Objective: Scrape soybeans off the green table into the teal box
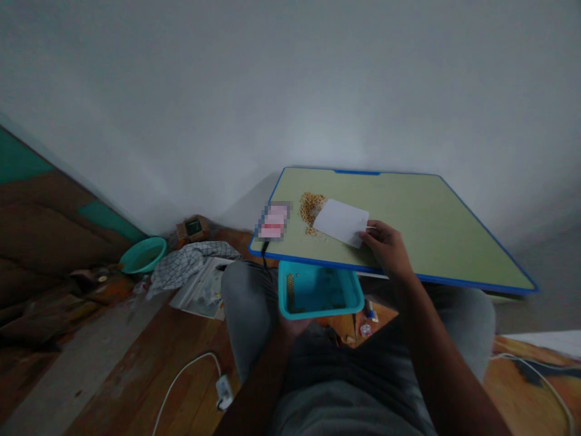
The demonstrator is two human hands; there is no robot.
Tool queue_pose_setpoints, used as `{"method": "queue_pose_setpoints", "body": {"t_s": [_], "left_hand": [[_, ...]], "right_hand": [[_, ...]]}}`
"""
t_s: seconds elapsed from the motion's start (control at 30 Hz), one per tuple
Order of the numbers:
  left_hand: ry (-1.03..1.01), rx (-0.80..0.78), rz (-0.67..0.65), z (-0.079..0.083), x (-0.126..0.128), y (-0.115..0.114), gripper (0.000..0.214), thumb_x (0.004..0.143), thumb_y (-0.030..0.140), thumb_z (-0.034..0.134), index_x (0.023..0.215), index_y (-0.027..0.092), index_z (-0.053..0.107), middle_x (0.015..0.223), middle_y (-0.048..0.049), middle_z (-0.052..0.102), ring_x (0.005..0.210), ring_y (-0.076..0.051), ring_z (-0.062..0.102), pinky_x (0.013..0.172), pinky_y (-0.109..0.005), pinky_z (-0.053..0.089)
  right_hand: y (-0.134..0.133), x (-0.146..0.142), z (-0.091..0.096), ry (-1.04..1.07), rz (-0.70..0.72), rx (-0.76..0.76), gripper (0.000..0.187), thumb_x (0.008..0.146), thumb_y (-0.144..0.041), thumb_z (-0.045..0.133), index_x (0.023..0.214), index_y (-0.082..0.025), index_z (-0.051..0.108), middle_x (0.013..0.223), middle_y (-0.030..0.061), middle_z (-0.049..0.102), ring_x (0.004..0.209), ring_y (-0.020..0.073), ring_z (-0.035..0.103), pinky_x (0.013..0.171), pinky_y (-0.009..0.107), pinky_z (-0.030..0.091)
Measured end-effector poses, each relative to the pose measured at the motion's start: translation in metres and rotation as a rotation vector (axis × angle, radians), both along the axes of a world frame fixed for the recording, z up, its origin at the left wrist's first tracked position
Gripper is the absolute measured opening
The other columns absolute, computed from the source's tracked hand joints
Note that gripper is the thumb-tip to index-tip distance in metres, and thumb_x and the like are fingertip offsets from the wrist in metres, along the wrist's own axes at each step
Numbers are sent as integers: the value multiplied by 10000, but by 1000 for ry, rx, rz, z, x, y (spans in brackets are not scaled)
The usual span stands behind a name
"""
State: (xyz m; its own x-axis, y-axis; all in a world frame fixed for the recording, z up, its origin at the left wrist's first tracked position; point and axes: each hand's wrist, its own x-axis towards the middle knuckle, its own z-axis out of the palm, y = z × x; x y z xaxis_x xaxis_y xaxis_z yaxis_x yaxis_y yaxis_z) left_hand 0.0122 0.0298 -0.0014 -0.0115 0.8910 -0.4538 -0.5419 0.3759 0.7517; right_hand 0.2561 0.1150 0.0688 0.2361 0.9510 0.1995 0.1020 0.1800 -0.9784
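My right hand (387, 248) pinches the near edge of a white card (340, 221) lying on a green table top with a blue rim (454, 281). The card's far edge touches a small heap of yellow-brown grains (311, 207). Under the table's near edge my left hand (293, 327) holds a teal rectangular tub (320, 293) from below; only part of the hand shows. A few grains lie along the tub's left inner side.
A blurred pink object (272, 221) with a black cable sits at the table's left corner. On the wooden floor lie a teal basin (144, 254), a checked cloth (188, 261), papers (203, 292), a white cable with a plug (223, 390). A grey wall rises behind.
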Motion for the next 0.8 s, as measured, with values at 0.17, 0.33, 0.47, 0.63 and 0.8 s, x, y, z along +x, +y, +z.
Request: {"method": "queue_pose_setpoints", "body": {"t_s": [0.17,0.33,0.47,0.63,0.8], "left_hand": [[-147,-150,-3,18,12,12,770,976,773,377,1406,228,711,1172,-59,883,1377,-421,680,1232,-648,457],[-187,-257,15,34,9,15,723,1029,715,338,1478,245,653,1258,-62,864,1441,-332,660,1293,-590,402],[-147,-247,-18,49,14,9,808,1033,744,264,1540,217,607,1396,-87,808,1416,-317,685,1271,-569,453],[-81,-204,-13,64,20,3,804,1073,647,168,1614,184,543,1432,-71,790,1431,-328,665,1229,-531,509],[-96,-136,-32,62,18,1,799,1044,675,254,1589,188,579,1354,-64,826,1443,-421,624,1234,-620,470]], "right_hand": [[7,-2,1,26,-12,-3,440,726,-506,835,1049,-238,703,826,27,781,717,199,710,676,315,569],[9,-2,-1,24,-11,-11,449,733,-523,806,1068,-248,690,878,42,791,742,210,711,684,327,568],[8,-2,-1,3,6,-17,465,747,-554,799,1084,-259,674,876,43,782,760,225,715,700,344,571],[6,-2,1,6,8,-7,466,743,-545,807,1080,-249,677,823,29,761,731,212,697,689,333,552],[4,-3,4,73,-11,-6,432,705,-478,832,1037,-243,689,783,6,749,679,182,660,655,309,531]]}}
